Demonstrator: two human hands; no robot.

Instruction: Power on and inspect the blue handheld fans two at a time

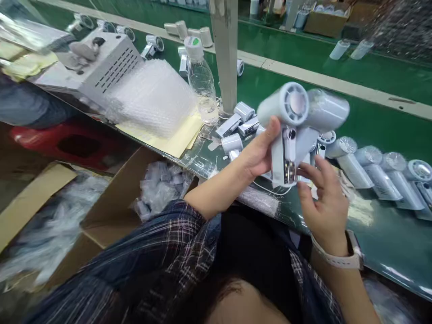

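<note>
My left hand is closed round the handle of a pale blue-white handheld fan, raised above the bench. Its round grille faces me, and the handle's open side shows a circuit board inside. A second fan, blurred, is right behind it; whether my left hand grips that one too is hidden. My right hand, with a watch on the wrist, has its fingers apart and partly curled beside the lower handle. Its fingertips are close to the handle's edge; I cannot tell if they touch.
More fans stand in a row at the right, with several open-handled ones beside a plastic bottle. A metal post rises behind. Bubble wrap lies left, near a vented metal box. A cardboard box holds bagged parts below.
</note>
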